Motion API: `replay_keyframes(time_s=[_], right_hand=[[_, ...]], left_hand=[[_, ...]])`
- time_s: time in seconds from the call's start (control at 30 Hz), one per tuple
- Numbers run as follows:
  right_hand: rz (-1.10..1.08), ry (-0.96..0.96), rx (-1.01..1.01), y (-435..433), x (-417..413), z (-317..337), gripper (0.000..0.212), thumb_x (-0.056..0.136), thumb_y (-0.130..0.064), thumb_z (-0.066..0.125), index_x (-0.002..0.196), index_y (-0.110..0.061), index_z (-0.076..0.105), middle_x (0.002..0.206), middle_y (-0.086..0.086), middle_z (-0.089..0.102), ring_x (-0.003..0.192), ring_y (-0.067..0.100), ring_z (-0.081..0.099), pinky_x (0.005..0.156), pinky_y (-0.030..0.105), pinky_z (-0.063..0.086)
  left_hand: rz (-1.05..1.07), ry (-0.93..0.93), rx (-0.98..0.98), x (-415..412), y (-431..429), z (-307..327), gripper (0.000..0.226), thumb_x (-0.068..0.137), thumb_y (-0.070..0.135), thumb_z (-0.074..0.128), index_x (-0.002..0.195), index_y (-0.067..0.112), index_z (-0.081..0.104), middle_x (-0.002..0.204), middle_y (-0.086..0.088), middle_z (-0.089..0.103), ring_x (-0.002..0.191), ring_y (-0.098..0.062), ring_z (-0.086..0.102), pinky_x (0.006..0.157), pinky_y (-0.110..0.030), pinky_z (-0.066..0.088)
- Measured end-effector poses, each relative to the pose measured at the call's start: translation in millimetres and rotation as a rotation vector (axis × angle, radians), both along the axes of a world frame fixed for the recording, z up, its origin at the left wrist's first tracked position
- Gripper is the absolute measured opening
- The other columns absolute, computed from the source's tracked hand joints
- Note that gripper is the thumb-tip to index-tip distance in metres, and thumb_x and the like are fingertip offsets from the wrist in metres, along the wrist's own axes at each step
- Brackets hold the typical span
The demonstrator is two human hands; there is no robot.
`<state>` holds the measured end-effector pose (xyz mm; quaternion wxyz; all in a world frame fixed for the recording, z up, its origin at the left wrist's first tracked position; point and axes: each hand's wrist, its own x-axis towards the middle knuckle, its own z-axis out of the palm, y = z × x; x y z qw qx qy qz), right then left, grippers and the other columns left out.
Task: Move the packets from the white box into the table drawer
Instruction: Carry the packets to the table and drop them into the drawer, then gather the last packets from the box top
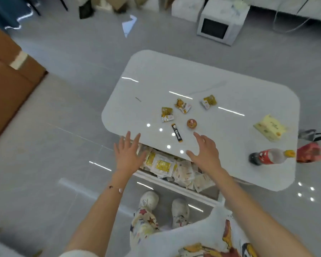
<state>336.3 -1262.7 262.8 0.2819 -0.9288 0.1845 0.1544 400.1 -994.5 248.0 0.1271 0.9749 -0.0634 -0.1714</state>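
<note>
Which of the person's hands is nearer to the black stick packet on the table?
Right. The right hand hovers just beside the black stick packet; the left hand is farther off, over the open drawer.

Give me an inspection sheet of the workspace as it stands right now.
Surface: white glossy table, ceiling lights reflected in it.
Job's things: drawer pulled open, heaped with packets; no white box in view.
Clutter: three small snack packets, a black stick sachet, a round sweet, a yellow box and a cola bottle lying down.
Grippers: left hand open over the drawer; right hand open over the table edge; fingers spread, holding nothing.
Cables: one on the floor, far right.
Surroundings: grey tiled floor, microwave, brown sofa, red bag.
</note>
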Motion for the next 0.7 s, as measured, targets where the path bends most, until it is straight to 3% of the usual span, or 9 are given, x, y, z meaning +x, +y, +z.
replay_keyframes(time_s=[0.17,0.3,0.7], right_hand=[[0.291,-0.06,-0.168,39,33,82,0.08,0.088,-0.056,0.053,0.153,-0.033,0.011,0.159,0.006,0.016,0.147,0.029,0.008,0.116,0.045,0.017],[0.466,-0.149,-0.197,105,70,133,0.08,0.088,-0.057,0.052,0.153,-0.033,0.011,0.158,0.006,0.019,0.146,0.03,0.01,0.116,0.046,0.018],[0.928,-0.306,-0.161,430,127,192,0.082,0.085,-0.05,0.06,0.153,-0.033,0.016,0.154,0.006,0.029,0.143,0.031,0.02,0.113,0.045,0.023]], left_hand=[[0.132,-0.089,0.023,-15,45,85,0.076,0.089,0.061,0.045,0.152,0.036,0.011,0.161,-0.004,0.0,0.147,-0.033,-0.001,0.117,-0.055,-0.002],[0.252,-0.139,0.046,-30,109,125,0.077,0.086,0.066,0.04,0.151,0.036,0.011,0.161,-0.003,-0.002,0.147,-0.032,-0.002,0.116,-0.053,-0.003],[0.822,-0.253,0.094,-118,387,177,0.078,0.087,0.058,0.051,0.152,0.033,0.016,0.161,-0.004,0.008,0.147,-0.032,0.005,0.117,-0.049,0.004]])
